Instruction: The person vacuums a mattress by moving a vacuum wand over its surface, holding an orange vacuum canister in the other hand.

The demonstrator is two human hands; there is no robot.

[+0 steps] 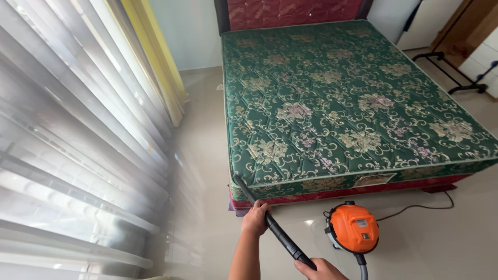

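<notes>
While the head camera looked down at a pale tiled floor (207,155), the left hand (255,218) was wrapped around the black vacuum wand (270,223), and the right hand (319,269) clasped its lower end. The wand's tip lay against the corner of the green floral mattress (337,93). An orange vacuum cleaner (353,228) (cord trailing right) stood just beside the hands.

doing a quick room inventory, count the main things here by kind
mattress: 1
vacuum cleaner: 1
vacuum wand: 1
headboard: 1
garment rack: 1
left hand and right hand, both gripping the wand: 2
total: 7
</notes>
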